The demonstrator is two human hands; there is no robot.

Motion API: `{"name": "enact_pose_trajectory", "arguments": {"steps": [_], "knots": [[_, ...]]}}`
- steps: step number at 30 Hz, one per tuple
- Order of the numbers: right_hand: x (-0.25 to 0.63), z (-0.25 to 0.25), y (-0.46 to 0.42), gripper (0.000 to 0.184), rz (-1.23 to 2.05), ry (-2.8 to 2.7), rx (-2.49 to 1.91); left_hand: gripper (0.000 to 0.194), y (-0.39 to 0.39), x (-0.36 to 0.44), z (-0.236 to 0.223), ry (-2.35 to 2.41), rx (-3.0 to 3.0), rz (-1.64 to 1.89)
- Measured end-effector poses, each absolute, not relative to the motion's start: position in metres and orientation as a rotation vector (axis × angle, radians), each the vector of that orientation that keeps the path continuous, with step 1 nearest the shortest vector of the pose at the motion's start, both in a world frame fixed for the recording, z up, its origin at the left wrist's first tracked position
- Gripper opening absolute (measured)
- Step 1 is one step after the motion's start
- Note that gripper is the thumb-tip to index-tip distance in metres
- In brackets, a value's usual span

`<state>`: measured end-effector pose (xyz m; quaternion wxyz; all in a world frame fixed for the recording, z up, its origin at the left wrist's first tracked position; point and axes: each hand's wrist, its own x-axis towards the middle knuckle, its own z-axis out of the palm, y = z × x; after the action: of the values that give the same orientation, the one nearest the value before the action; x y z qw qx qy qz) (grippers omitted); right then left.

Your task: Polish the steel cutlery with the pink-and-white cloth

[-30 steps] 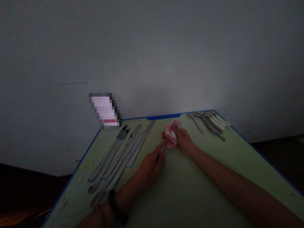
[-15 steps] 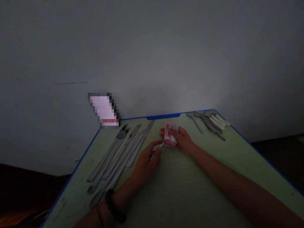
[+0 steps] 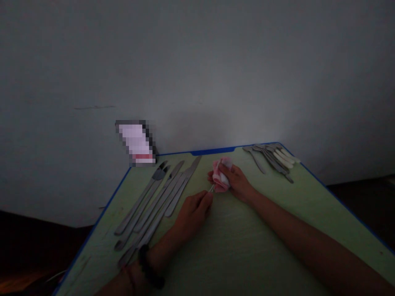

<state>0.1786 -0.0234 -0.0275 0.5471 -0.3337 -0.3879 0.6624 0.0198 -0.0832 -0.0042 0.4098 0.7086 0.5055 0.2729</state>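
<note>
A pink and white cloth is bunched in my right hand near the far middle of the green table. It wraps one end of a thin metal utensil. My left hand grips the other end of that utensil, fingers closed around it. Most of the utensil is hidden by the cloth and my fingers. The scene is dim.
Several metal knives and forks lie side by side on the table's left part. Several spoons lie at the far right corner. A blurred card stands against the wall beyond the table's blue edge.
My left hand has drawn back slightly toward me along the utensil, while the cloth in my right hand shifted a little around its end.
</note>
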Motion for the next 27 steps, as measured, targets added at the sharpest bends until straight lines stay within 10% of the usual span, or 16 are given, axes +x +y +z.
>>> {"name": "enact_pose_trajectory", "arguments": {"steps": [27], "knots": [[0.146,-0.023,-0.046,0.037,1.469,-0.613,-0.883,0.023,-0.076,0.018,-0.027,1.162,2.585,0.442]]}}
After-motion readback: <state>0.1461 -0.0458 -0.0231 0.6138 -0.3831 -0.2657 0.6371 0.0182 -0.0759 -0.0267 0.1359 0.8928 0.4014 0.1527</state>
